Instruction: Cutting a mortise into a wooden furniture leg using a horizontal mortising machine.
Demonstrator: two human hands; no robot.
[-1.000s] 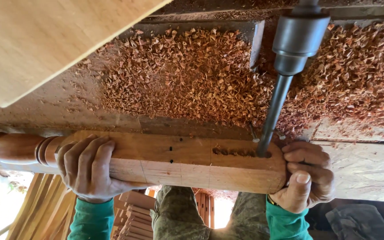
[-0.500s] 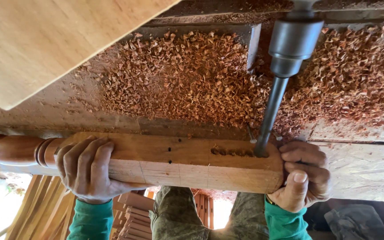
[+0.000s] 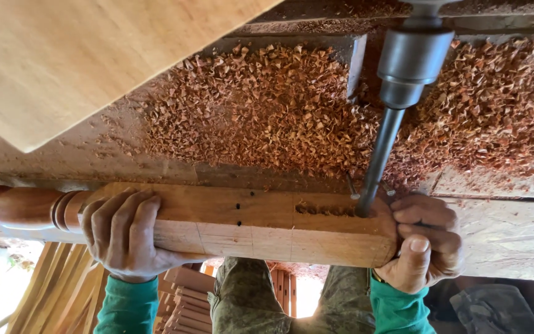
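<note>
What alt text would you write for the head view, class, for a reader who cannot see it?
A drill bit bores a slot into a turned wooden leg, which the left hand and right hand grip at either side. Reddish wood chips cover the machine table behind, under a pale board.

A woodworking workshop: wood shavings (image 3: 267, 105) heaped around a drill bit (image 3: 378, 161)

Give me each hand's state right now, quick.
Left hand: closed around the turned wooden leg near its rounded section.
Right hand: closed on the leg's squared end, beside the drill bit.
</note>
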